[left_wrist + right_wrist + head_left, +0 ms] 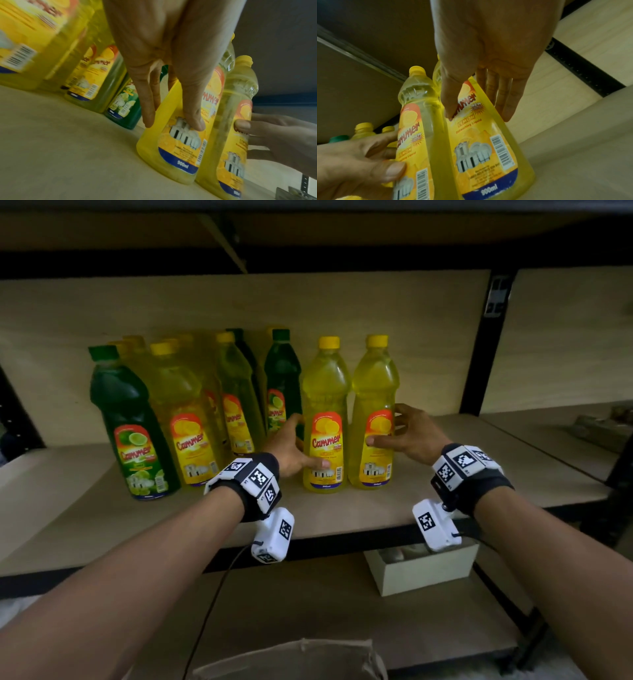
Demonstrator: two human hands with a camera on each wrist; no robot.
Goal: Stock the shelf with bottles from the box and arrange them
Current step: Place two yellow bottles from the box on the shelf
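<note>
Two yellow lemon dish-liquid bottles stand upright, side by side, near the front of the shelf. My left hand grips the left yellow bottle, thumb on its label and fingers round its left side. My right hand grips the right yellow bottle the same way from the right. The left wrist view shows the left hand on the left bottle, touching the right bottle. In the right wrist view the right hand holds the right bottle.
Left of the pair stand several yellow bottles and two green bottles. A black upright post bounds the bay at the right. A small open box sits on the lower shelf, and a brown box below me.
</note>
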